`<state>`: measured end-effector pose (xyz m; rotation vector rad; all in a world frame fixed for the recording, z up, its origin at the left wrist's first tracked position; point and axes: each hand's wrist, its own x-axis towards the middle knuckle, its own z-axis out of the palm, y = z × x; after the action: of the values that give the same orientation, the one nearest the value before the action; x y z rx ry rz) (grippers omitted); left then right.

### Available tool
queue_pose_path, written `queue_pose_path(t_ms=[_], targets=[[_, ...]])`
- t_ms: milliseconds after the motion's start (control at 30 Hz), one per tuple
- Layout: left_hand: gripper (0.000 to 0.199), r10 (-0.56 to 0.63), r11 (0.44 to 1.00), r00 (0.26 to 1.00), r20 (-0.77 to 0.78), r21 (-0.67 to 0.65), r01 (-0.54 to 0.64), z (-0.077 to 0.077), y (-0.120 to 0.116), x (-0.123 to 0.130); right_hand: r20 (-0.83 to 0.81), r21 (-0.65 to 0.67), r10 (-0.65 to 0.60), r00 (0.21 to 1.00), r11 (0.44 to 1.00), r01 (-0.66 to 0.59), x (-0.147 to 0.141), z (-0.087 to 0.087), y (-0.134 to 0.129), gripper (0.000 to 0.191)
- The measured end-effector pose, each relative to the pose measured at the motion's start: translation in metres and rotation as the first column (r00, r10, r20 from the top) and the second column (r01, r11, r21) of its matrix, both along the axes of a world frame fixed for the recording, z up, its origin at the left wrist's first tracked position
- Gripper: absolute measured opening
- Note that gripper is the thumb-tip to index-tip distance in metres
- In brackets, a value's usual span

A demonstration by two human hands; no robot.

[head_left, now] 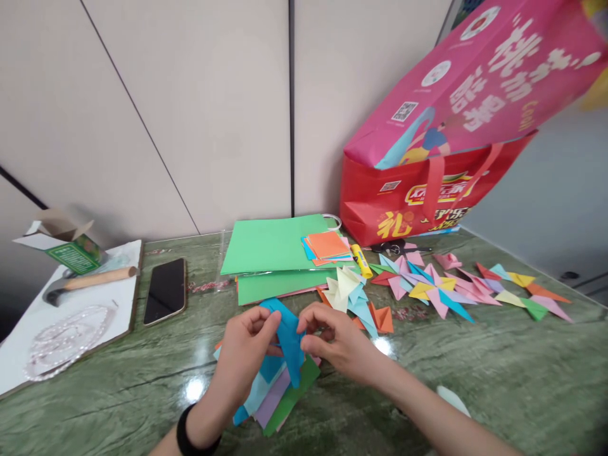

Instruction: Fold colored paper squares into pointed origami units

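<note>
A folded piece of blue paper (289, 335) is held up between my two hands, above the table. My left hand (249, 345) pinches its left edge between thumb and fingers. On the other side, the thumb and bent fingers of my right hand (332, 339) are at its right edge, closed on it. Below lies a fanned stack of coloured paper sheets (273, 396) in light blue, purple and green, partly hidden by my hands. Just behind my right hand stand folded cream and light-blue paper pieces (342, 288).
Many folded paper shapes (432, 285) spread along the right. Behind are green sheets (275, 244), small coloured squares (327, 246) and a yellow glue stick (361, 261). Left sit a phone (166, 291), a wooden-handled tool (97, 280) and an opened box (71, 244). Bags (403, 196) stand back right.
</note>
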<state>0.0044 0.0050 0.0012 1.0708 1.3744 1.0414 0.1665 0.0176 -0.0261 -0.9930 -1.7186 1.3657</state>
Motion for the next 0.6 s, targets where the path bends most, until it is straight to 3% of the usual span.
queue_pose_path(t_ms=[167,233,367,600], targets=[[0.022,0.042,0.999,0.998,0.041,0.029,-0.043,-0.0026,0.0003,-0.0007,-0.052,-0.177,0.009,0.999,0.984,-0.018,0.0003,-0.0014,0.0012,0.012],[0.024,0.065,0.997,0.996,0.053,0.038,-0.067,-0.0034,0.0006,-0.0013,-0.064,-0.177,-0.001,0.998,0.984,-0.01,0.0007,-0.0008,0.0013,0.014],[0.025,0.051,0.998,0.997,0.065,0.043,-0.054,-0.0034,0.0008,-0.002,-0.096,-0.121,-0.008,0.995,0.993,-0.004,0.0005,-0.0017,0.0016,0.035],[0.036,-0.046,0.998,0.992,0.122,0.047,0.04,-0.0026,-0.0004,-0.0016,-0.151,-0.133,-0.072,0.986,0.99,0.052,-0.0019,-0.0054,0.0023,0.03]])
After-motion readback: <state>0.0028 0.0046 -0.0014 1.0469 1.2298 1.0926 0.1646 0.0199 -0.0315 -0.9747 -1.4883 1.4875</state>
